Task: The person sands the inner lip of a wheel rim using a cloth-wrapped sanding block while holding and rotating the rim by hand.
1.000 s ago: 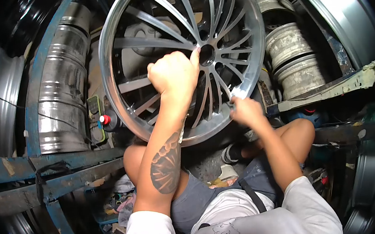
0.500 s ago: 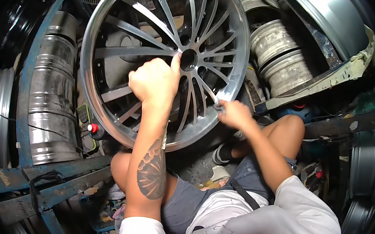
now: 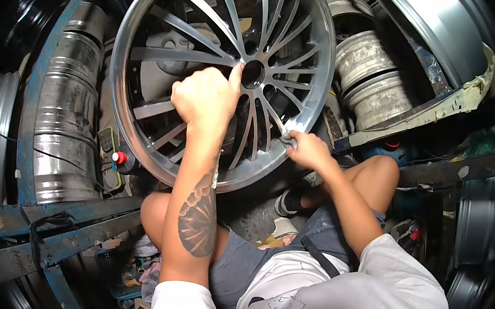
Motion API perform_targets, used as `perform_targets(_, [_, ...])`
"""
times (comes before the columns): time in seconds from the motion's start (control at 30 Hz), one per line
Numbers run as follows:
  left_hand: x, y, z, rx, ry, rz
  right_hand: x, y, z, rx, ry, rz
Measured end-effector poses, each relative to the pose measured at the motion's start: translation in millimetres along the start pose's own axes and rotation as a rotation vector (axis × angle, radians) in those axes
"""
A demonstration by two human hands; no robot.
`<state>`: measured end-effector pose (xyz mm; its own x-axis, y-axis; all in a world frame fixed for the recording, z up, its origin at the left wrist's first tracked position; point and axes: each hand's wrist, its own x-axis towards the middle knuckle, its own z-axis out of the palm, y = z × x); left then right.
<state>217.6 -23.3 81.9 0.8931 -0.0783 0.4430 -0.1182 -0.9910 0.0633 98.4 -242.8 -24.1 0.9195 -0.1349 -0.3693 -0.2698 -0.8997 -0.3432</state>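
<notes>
A large multi-spoke alloy wheel [image 3: 233,182] stands tilted in front of me, its spokes and lip bare, shiny metal. My left hand [image 3: 205,102] is closed around the spokes left of the hub, thumb stretched to the edge of the centre hole; its curled fingertips are hidden. At the lower right of the wheel, my right hand [image 3: 309,148] pinches a small grey piece [image 3: 288,141], like folded sandpaper or cloth, though too small to be certain. That piece presses where a spoke's outer end meets the lip.
Stacked steel rims [image 3: 65,112] line the left side behind a blue metal frame [image 3: 29,116]. Dusty rims [image 3: 369,53] and a wide silver rim [image 3: 434,17] stand at right. A red-capped bottle [image 3: 123,159] sits beside the wheel's left edge. My knees flank the wheel below.
The view has shifted a little, so the wheel appears slightly higher and further right. My left hand keeps its place on the spokes, and the right stays at the spoke's outer end.
</notes>
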Motion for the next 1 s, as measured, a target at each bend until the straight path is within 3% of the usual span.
perform_targets(0.1, [5, 1, -5, -0.007, -0.023, -0.022, -25, -28, 19, -0.154, -0.042, -0.043])
perform_targets(0.27, [1, -1, 1, 0.011, -0.018, -0.010, -1, 2, -3, 0.046, -0.004, 0.002])
perform_targets(0.37, [2, 0, -2, 0.003, -0.017, -0.019, -25, -27, 18, -0.146, -0.042, -0.033])
perform_targets(0.53, [2, -1, 4, -0.012, 0.019, 0.000, -1, -11, -3, -0.008, 0.032, -0.035])
perform_targets(0.67, [3, -1, 0, -0.005, 0.004, -0.005, -24, -47, 9, -0.242, -0.069, -0.034])
perform_targets(0.77, [0, -1, 1, -0.005, 0.053, 0.002, -3, -23, -12, -0.099, -0.006, 0.006])
perform_targets(0.83, [1, -1, -1, 0.007, 0.038, -0.004, -10, -31, 0, -0.174, 0.038, -0.053])
perform_targets(0.9, [1, -2, -1, -0.006, 0.040, 0.003, -20, -50, 6, -0.234, -0.069, -0.061])
perform_targets(1.0, [-1, -3, 6, 0.015, 0.076, 0.025, 3, -23, -6, -0.084, -0.111, -0.043])
